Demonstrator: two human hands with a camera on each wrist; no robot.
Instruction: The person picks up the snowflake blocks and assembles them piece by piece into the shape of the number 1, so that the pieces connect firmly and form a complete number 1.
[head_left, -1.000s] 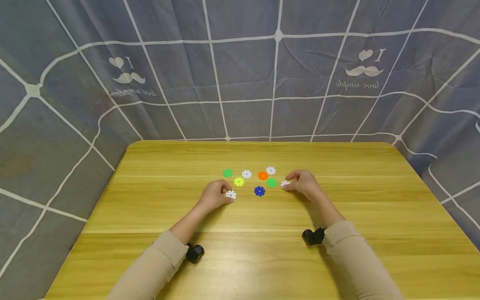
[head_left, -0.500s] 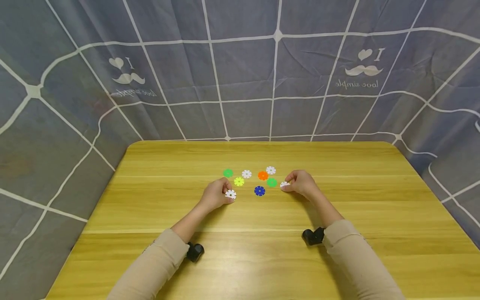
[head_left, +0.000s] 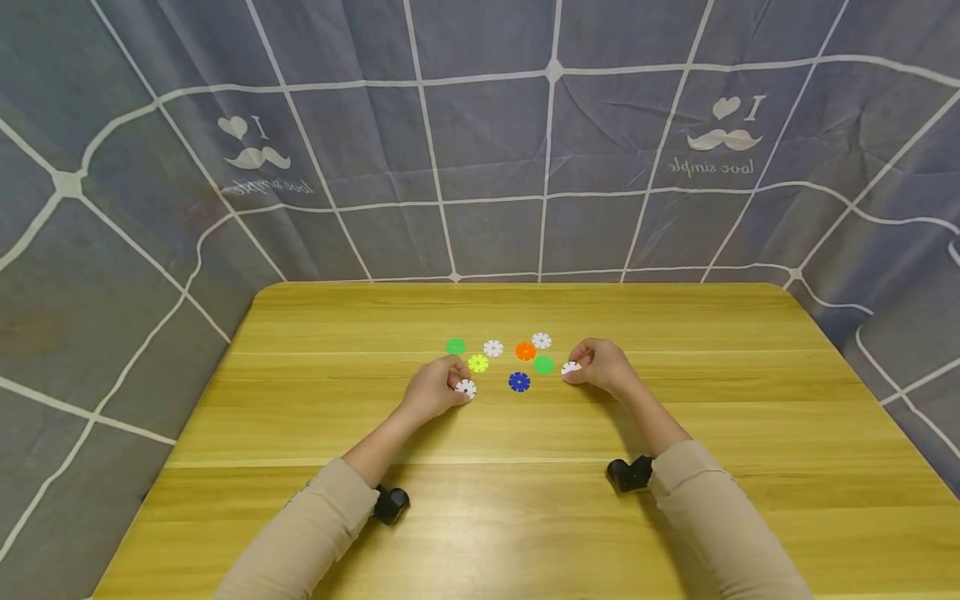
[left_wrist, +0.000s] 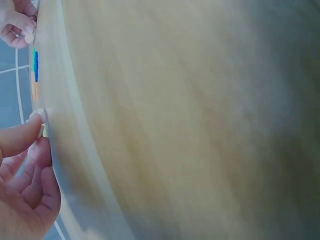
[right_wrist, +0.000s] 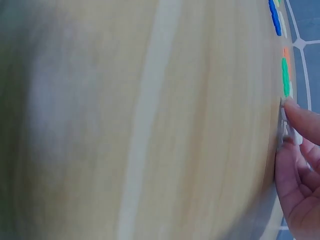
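My left hand [head_left: 433, 390] pinches a white notched disc [head_left: 466, 389] between thumb and fingers, low over the table. The left wrist view shows the same disc [left_wrist: 42, 116] edge-on at the thumb tip. On the other side, my right hand [head_left: 606, 367] holds a second white notched disc [head_left: 571, 367] by its edge, partly covered by the fingers. Between the hands lie a blue disc [head_left: 519, 382], a green disc [head_left: 543, 365] and an orange disc [head_left: 526, 352]. A yellow disc [head_left: 478, 363] lies just beyond the left fingertips.
Farther back on the wooden table [head_left: 495, 475] are another green disc [head_left: 456, 347] and two white discs, one at the left [head_left: 492, 348] and one touching the orange disc [head_left: 542, 341]. A grey curtain [head_left: 495, 167] with white lines hangs behind the table's far edge.
My left hand has shifted slightly to the right with its white disc. The right hand's disc has tilted a little in the fingers. The loose discs have stayed in place.
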